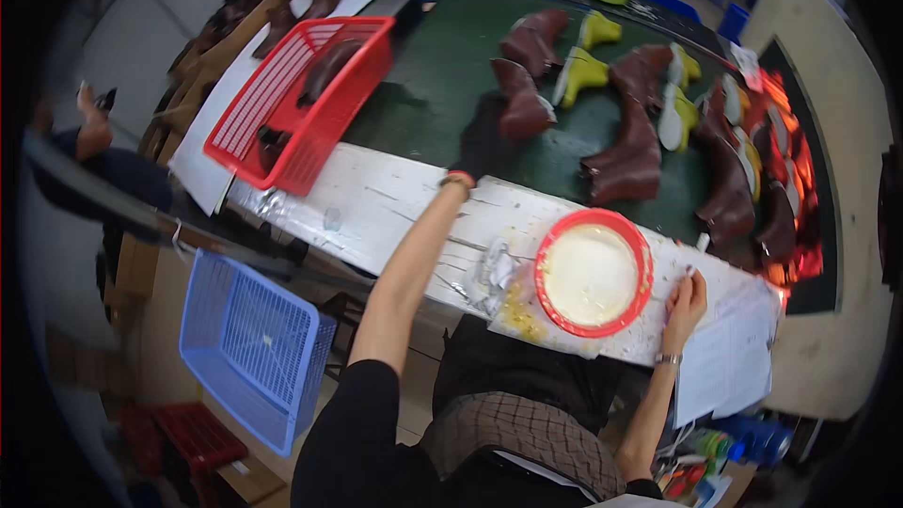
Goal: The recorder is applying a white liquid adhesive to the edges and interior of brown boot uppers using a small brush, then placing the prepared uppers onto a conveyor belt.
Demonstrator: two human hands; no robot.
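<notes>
My left hand reaches forward past the white board onto the dark green surface. It looks very dark beyond the red wristband, so its fingers cannot be made out. Nearest to it is a brown ankle boot. My right hand rests low over the white board, right of a red-rimmed bowl of creamy white liquid. Its fingers are curled together, and whatever they may hold is hidden. More brown boots and yellow-green shoe soles lie in rows on the green surface.
A red basket holding brown pieces stands at the left of the white board. Below it is a blue basket. Paper sheets hang at the right edge. An orange-red glow lights the far right. Another person's hand shows at far left.
</notes>
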